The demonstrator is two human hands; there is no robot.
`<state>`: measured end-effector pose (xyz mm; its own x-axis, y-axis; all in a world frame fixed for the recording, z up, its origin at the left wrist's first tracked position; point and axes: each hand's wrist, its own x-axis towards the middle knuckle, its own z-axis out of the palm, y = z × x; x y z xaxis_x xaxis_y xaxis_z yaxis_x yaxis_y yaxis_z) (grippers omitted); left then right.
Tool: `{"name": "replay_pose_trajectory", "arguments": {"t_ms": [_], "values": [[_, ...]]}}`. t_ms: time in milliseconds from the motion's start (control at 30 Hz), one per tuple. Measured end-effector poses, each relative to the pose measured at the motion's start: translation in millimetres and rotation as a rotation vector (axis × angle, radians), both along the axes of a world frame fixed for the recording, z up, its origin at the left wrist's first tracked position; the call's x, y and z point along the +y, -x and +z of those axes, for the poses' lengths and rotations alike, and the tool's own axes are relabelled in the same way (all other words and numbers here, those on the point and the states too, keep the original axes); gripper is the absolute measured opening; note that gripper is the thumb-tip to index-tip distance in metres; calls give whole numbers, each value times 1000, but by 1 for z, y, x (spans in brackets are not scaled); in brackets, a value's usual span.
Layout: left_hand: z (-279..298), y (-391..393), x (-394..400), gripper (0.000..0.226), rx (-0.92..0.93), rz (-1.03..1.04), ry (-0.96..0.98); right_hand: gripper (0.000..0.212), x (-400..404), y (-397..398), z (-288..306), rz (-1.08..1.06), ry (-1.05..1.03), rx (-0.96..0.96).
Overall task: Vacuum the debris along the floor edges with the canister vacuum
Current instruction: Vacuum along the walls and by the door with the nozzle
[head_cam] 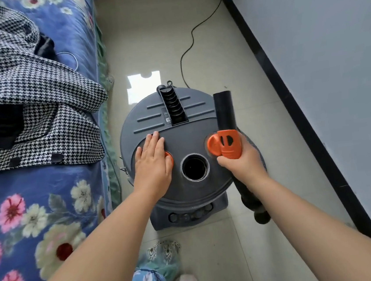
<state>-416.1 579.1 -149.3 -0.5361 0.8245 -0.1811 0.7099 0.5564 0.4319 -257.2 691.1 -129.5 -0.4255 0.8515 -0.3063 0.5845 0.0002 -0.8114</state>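
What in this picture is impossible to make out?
- Head view: orange button, mostly covered by the left hand.
- Hose behind the right hand: its far end is hidden by that forearm.
- Black cord: its end leaves the top edge.
- Small label on the vacuum lid: too small to read.

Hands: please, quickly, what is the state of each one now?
Left hand: open, flat on the vacuum canister lid, holding nothing.
Right hand: closed around the orange hose connector.

Orange knob (pixel 169 157) — mostly hidden under left hand (pixel 152 164) — label (pixel 167 119) unreadable.
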Motion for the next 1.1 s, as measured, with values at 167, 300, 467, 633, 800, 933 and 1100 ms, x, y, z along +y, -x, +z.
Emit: {"name": "replay_pose_trajectory", "arguments": {"t_ms": [167, 300, 467, 633, 800, 933, 1100], "values": [[9, -6, -10, 60, 80, -96, -40, 34, -7, -29, 8, -115, 67, 34], [5, -11, -13, 46, 269, -138, -133, 33, -24, -32, 4, -11, 76, -21], [27, -18, 3, 40, 185, 133, 202, 31, -29, -30, 2, -3, 74, -42], [20, -14, 3, 41, 198, 183, 303, 33, -28, -30, 4, -53, 84, -10], [17, -10, 4, 29, 356, 1, 379, 32, -26, -33, 7, -40, 75, -8], [22, -4, 3, 22, 485, -187, 478, 31, -23, -44, 10, -55, 90, -11], [37, -20, 6, 21, 503, -261, 206, 29, -11, -91, 25, -291, 131, 89]]}}
